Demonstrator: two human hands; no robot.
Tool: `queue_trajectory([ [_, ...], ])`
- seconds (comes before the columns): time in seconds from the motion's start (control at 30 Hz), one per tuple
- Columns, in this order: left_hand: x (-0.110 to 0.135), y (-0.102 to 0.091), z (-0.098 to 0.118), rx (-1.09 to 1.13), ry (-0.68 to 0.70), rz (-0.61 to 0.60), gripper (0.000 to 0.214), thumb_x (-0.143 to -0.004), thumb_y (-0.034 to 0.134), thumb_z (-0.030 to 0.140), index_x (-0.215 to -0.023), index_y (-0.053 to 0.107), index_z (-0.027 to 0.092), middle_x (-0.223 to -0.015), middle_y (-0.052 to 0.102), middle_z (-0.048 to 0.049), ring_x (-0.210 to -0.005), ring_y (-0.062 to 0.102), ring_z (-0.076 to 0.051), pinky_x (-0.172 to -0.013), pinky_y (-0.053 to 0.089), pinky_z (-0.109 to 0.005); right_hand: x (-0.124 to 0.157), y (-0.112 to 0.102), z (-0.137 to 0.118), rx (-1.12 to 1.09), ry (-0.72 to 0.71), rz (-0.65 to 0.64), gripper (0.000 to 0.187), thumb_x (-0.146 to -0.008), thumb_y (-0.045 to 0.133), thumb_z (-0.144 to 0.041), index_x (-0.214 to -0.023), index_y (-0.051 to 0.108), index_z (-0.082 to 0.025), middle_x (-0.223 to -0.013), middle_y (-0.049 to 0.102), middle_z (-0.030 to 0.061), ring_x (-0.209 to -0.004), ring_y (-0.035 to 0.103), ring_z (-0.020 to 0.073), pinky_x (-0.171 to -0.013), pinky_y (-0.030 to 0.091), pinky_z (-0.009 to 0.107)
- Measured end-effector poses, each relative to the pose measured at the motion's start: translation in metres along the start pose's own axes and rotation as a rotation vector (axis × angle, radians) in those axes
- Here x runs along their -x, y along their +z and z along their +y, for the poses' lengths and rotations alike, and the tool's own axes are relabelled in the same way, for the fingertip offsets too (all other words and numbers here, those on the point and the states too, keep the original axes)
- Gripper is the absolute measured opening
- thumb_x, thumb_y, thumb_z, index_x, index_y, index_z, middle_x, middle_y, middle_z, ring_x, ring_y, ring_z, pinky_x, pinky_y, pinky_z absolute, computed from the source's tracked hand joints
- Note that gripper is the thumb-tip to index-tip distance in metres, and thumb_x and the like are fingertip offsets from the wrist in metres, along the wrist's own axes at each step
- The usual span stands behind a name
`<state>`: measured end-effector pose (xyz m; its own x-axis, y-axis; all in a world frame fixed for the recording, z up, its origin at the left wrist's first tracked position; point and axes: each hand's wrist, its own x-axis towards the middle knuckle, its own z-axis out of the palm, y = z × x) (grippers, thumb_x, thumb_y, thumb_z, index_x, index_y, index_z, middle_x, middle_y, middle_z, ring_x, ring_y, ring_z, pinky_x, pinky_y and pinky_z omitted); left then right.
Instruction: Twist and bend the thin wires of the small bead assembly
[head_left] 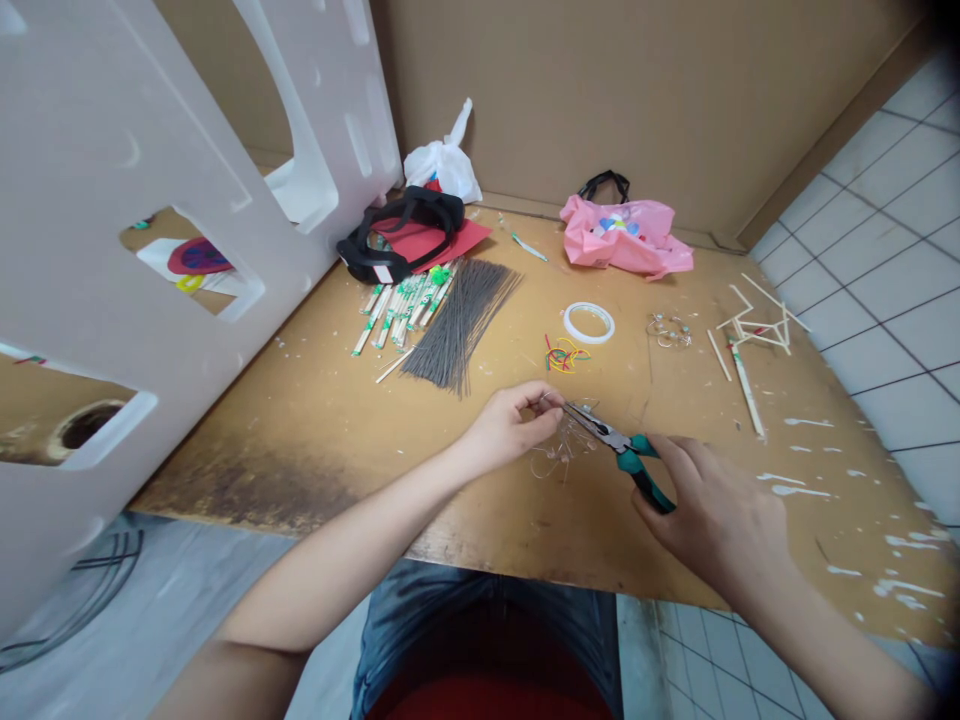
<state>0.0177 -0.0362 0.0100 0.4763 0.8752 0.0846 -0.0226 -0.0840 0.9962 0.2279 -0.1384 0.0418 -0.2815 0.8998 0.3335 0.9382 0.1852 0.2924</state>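
My left hand (511, 425) is closed in a pinch on a tangle of thin bent wire (559, 455) just above the brown wooden table (315, 420). My right hand (709, 515) grips the green handles of needle-nose pliers (611, 445), whose jaws point left and meet the wire at my left fingertips. Both hands hover near the table's front edge.
A bundle of straight grey wires (461, 325) and wrapped chopsticks (401, 305) lie behind. Rubber bands (564, 355), a white tape ring (589, 322), a wire coil (669, 330), wooden sticks (754, 335), a pink bag (626, 235), a white bag (444, 165), a black strap (401, 235) on red paper. White foam panel (112, 200) at left.
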Motion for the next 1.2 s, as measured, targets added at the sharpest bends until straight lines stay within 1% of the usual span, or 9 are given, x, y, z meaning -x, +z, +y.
queue_trajectory([
  [0.17, -0.0006, -0.0003, -0.0001, -0.011, 0.002, -0.004, 0.012, -0.075, 0.058, 0.026, -0.080, 0.057, 0.015, -0.068, 0.056, 0.0013, -0.060, 0.050, -0.008, -0.058, 0.038, -0.020, -0.0008, -0.0025, 0.0006, -0.012, -0.015, 0.019, 0.030, -0.080, 0.052, -0.036, -0.102, 0.059, -0.017, -0.088, 0.068, 0.0068, -0.076, 0.064, 0.0215, -0.056, 0.038, 0.030],
  [0.33, -0.0002, -0.0007, 0.0013, -0.003, -0.011, -0.016, 0.012, -0.074, 0.059, 0.027, -0.078, 0.057, 0.015, -0.067, 0.056, 0.0012, -0.060, 0.050, -0.008, -0.057, 0.038, -0.021, -0.0009, -0.0052, 0.0029, -0.030, -0.022, 0.007, 0.028, -0.079, 0.052, -0.034, -0.101, 0.058, -0.018, -0.084, 0.068, 0.0048, -0.073, 0.064, 0.0203, -0.051, 0.034, 0.029],
  [0.53, -0.0004, -0.0002, 0.0008, 0.041, -0.053, -0.024, 0.015, -0.073, 0.061, 0.028, -0.079, 0.057, 0.015, -0.066, 0.056, 0.0021, -0.058, 0.050, -0.008, -0.057, 0.037, -0.021, 0.0001, -0.0055, 0.0027, -0.050, -0.006, -0.003, 0.030, -0.077, 0.053, -0.034, -0.102, 0.057, -0.019, -0.087, 0.069, 0.0039, -0.073, 0.065, 0.0192, -0.048, 0.032, 0.029],
  [0.73, -0.0018, -0.0015, 0.0027, 0.187, -0.125, -0.043, 0.017, -0.071, 0.065, 0.028, -0.078, 0.058, 0.014, -0.062, 0.057, 0.0032, -0.057, 0.052, -0.008, -0.060, 0.038, -0.022, -0.0002, -0.0047, -0.0013, 0.014, 0.027, -0.005, 0.032, -0.080, 0.051, -0.038, -0.104, 0.057, -0.018, -0.090, 0.068, 0.0066, -0.075, 0.064, 0.0216, -0.053, 0.036, 0.031],
  [0.9, -0.0023, -0.0026, 0.0044, 0.295, -0.154, -0.055, 0.019, -0.069, 0.067, 0.028, -0.079, 0.058, 0.014, -0.060, 0.058, 0.0039, -0.056, 0.052, -0.007, -0.062, 0.039, -0.023, -0.0020, -0.0042, -0.0020, 0.047, 0.024, 0.005, 0.031, -0.082, 0.050, -0.040, -0.103, 0.057, -0.019, -0.089, 0.068, 0.0066, -0.074, 0.063, 0.0219, -0.057, 0.037, 0.032],
  [1.0, -0.0024, -0.0027, 0.0048, 0.328, -0.181, -0.054, 0.022, -0.068, 0.068, 0.030, -0.079, 0.059, 0.014, -0.060, 0.058, 0.0040, -0.057, 0.052, -0.007, -0.064, 0.039, -0.023, -0.0016, -0.0027, -0.0010, 0.062, 0.014, 0.029, 0.031, -0.082, 0.049, -0.042, -0.101, 0.057, -0.019, -0.087, 0.068, 0.0059, -0.073, 0.063, 0.0215, -0.059, 0.039, 0.032],
  [1.1, -0.0023, -0.0030, 0.0051, 0.353, -0.205, -0.048, 0.024, -0.067, 0.068, 0.031, -0.080, 0.059, 0.013, -0.060, 0.058, 0.0040, -0.057, 0.052, -0.007, -0.065, 0.039, -0.023, -0.0005, -0.0012, -0.0002, 0.074, 0.006, 0.068, 0.031, -0.081, 0.051, -0.042, -0.101, 0.057, -0.019, -0.086, 0.068, 0.0046, -0.070, 0.063, 0.0202, -0.059, 0.038, 0.031],
  [1.2, -0.0023, -0.0028, 0.0051, 0.370, -0.212, -0.052, 0.024, -0.067, 0.068, 0.031, -0.079, 0.059, 0.013, -0.059, 0.058, 0.0042, -0.056, 0.051, -0.007, -0.065, 0.038, -0.023, 0.0000, -0.0012, -0.0002, 0.058, -0.006, 0.079, 0.032, -0.081, 0.051, -0.041, -0.102, 0.057, -0.017, -0.086, 0.069, 0.0049, -0.071, 0.064, 0.0197, -0.059, 0.039, 0.030],
])
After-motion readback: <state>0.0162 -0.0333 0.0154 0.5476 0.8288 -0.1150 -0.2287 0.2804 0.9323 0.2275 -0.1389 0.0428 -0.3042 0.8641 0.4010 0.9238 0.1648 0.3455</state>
